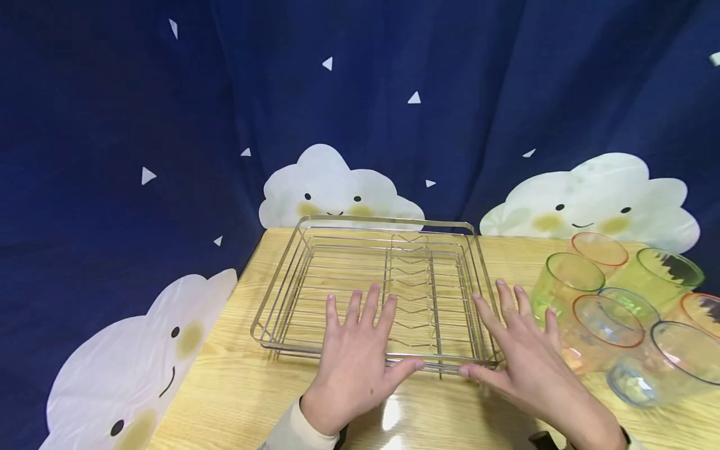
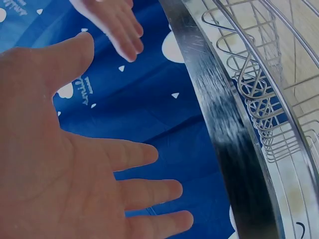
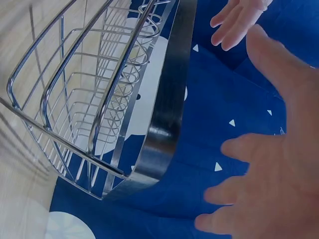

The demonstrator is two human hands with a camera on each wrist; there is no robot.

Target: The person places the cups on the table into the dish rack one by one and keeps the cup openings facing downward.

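Note:
A metal wire dish rack (image 1: pixel 388 220) with a flat band rim and a row of zigzag wire dividers stands on the wooden table. Over its front edge, left of the dividers, my left hand (image 1: pixel 357 356) is spread palm down. My right hand (image 1: pixel 529 350) is spread at the front right corner, its thumb pointing inward. Both wrist views show a gap between the palms and the rack's rim (image 2: pixel 214 109), and nothing is held. In the right wrist view, the fingers of my right hand (image 3: pixel 269 174) are extended beside the rim.
Several clear coloured tumblers stand upright at the right, among them a green tumbler (image 1: pixel 554 287), an orange tumbler (image 1: pixel 596 356) and a blue-rimmed tumbler (image 1: pixel 635 378). Behind the table (image 1: pixel 225 381) hangs a dark blue curtain (image 1: pixel 360 94) with white clouds and triangles.

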